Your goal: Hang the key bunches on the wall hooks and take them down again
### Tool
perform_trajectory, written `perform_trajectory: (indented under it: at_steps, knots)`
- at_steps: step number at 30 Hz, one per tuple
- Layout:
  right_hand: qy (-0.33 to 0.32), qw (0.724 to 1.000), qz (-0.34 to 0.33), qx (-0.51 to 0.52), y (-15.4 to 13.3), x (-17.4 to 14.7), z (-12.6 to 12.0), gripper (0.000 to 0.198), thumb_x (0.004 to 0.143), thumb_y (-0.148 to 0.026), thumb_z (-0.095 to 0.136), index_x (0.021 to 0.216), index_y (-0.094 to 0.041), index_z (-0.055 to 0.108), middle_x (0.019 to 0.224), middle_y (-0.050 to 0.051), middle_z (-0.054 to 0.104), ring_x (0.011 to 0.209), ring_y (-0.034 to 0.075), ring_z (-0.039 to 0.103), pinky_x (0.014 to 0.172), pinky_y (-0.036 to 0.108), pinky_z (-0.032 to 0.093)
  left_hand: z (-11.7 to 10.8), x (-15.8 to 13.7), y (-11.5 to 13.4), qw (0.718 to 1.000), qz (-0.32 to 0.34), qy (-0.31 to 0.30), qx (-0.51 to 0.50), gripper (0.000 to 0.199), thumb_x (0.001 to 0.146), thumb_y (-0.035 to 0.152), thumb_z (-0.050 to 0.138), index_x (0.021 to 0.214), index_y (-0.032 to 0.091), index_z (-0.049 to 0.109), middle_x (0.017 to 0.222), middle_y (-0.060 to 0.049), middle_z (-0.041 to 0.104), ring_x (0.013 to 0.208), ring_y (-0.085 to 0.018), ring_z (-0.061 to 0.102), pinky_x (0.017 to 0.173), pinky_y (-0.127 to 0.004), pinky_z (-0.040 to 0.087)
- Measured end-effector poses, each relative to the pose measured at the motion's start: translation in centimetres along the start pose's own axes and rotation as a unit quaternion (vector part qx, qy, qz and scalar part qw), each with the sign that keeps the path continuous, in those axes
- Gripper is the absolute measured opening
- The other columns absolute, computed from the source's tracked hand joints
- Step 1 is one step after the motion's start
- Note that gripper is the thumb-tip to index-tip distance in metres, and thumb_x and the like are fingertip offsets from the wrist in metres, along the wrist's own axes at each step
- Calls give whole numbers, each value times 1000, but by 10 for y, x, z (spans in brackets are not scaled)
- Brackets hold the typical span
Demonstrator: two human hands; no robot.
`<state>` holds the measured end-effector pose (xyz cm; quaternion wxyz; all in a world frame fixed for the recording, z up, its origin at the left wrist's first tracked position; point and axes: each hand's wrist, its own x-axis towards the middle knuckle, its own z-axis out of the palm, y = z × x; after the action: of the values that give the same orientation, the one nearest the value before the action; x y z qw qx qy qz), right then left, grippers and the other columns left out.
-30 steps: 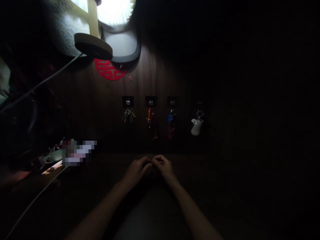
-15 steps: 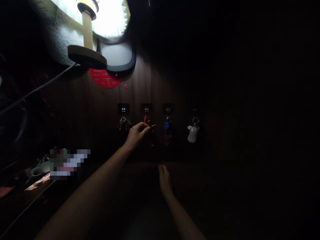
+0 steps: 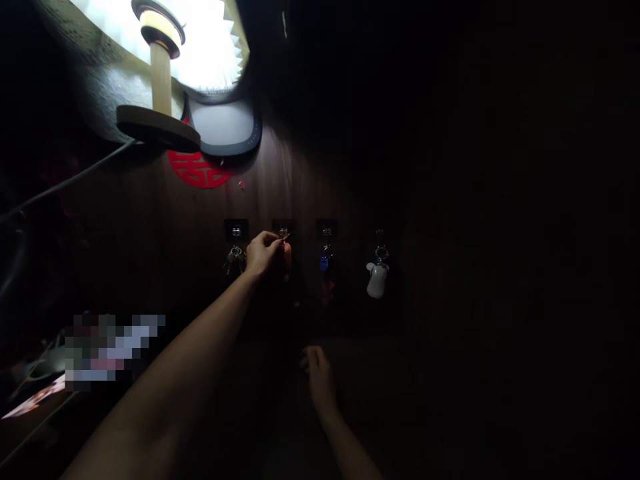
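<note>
In dim light, my left hand (image 3: pixel 263 253) reaches to the second wall hook (image 3: pixel 283 230). Its thumb and fingers pinch the upper part of a reddish-orange keychain (image 3: pixel 287 260) just below that hook. The fingers hide part of it. To the left, a bunch of metal keys (image 3: pixel 233 259) hangs under the first hook (image 3: pixel 237 230), close to my wrist. On the right, a blue key fob (image 3: pixel 324 263) hangs from the third hook (image 3: pixel 327 230). Lower down, my right hand (image 3: pixel 319 377) is in the air, its fingers loosely bent and apart, with nothing visible in it.
A bright lamp (image 3: pixel 161 80) with a wooden stem stands at the upper left, beside a grey rounded device (image 3: pixel 223 127) and a red paper cutout (image 3: pixel 203 172). A white pendant (image 3: pixel 377 280) hangs at the right. Cables run along the left; the right side is dark.
My left hand has moved up and left toward the second hook, with the reddish keychain in its pinch. My right hand has shifted slightly left and down. The view has shifted a little.
</note>
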<state>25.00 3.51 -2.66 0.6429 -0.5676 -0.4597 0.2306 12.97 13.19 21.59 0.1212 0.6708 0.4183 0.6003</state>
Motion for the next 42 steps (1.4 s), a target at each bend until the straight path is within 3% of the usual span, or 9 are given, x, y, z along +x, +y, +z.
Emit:
perform_trajectory:
  at_steps: [5,9,13,21,26,35,42]
  knots:
    - [-10,1000,10,3,-2,0,-1,34,79,-51,36,69,-23,54,56,-2,54,58,15,52,58,26,38,0,-16,-14,1000,-1,-2,30,16,73,32,58,80,20,66,82,-2,69,79,-16,62,71,-25,45]
    - [-11,1000,14,1,-5,-1,-2,34,79,-50,37,68,-23,54,55,-2,55,56,15,52,58,26,38,0,-39,-20,998,54,5,5,25,77,26,55,98,17,64,98,-7,65,89,-17,61,82,-29,46]
    - [-11,1000,7,4,-7,-3,-1,33,79,-50,38,66,-24,53,54,-2,54,56,15,52,57,26,38,-5,-74,-30,998,65,9,-9,34,78,24,53,112,18,58,113,-8,60,105,-19,56,93,-33,42]
    - [-2,1000,1,3,-11,-5,0,29,77,-47,39,66,-23,52,53,-3,53,56,15,52,58,26,38,-29,-175,-77,994,-35,-97,-34,29,80,29,49,106,19,58,111,-6,63,105,-19,57,93,-35,43]
    - [0,1000,-3,-4,-15,-7,-2,27,77,-44,40,64,-23,53,52,-4,54,55,14,53,57,25,38,-52,-219,-91,983,-101,-153,-11,28,78,29,48,102,20,58,106,-6,65,101,-21,60,89,-36,45]
    - [-28,1000,6,-4,-19,-12,-5,21,74,-37,43,62,-22,53,53,-3,54,56,14,52,56,24,38,-86,-256,-84,964,-129,-231,7,21,75,32,50,87,23,64,95,-2,69,94,-21,62,87,-34,45]
    - [-162,987,11,-13,-34,-27,-17,20,66,-37,55,58,-19,57,49,-3,55,51,13,51,55,24,38,-89,-263,-79,956,-97,-277,13,21,76,31,51,88,24,66,96,-2,69,92,-19,61,84,-29,44]
